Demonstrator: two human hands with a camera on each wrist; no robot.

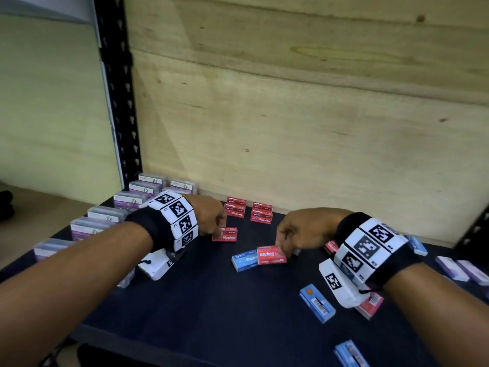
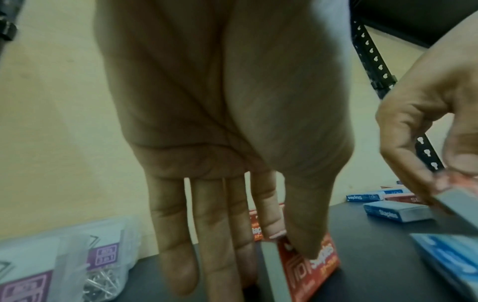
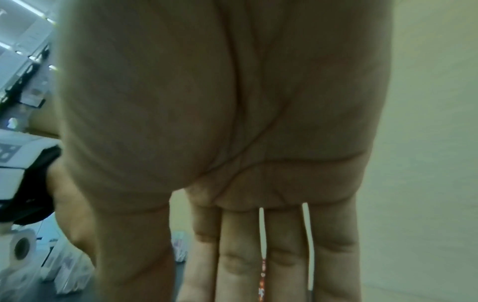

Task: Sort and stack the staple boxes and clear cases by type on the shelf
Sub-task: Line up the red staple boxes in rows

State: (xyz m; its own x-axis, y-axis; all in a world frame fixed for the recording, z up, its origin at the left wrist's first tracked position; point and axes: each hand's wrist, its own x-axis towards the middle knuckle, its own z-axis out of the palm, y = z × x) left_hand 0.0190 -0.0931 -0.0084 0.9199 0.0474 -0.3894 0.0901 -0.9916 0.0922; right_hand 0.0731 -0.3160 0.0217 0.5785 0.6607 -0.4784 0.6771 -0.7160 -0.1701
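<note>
My left hand [image 1: 218, 229] pinches a red staple box [image 1: 225, 234] lying flat on the dark shelf [image 1: 206, 292]. In the left wrist view the thumb and forefinger are on that box [image 2: 318, 263] while the other fingers hang straight. My right hand [image 1: 281, 249] grips a second red staple box [image 1: 271, 255], which is beside a blue staple box [image 1: 244, 260]. Two short stacks of red boxes [image 1: 235, 210] [image 1: 261, 214] stand at the back wall. Clear cases with purple labels [image 1: 105, 215] line the left side. The right wrist view shows mostly palm and fingers [image 3: 238, 255].
Loose blue boxes lie at the front right [image 1: 316, 303] [image 1: 349, 353] and behind my right wrist [image 1: 416, 245]. A red box [image 1: 370, 305] sits under that wrist. More clear cases [image 1: 460, 268] lie at the right edge. A black upright post [image 1: 119, 102] borders the left.
</note>
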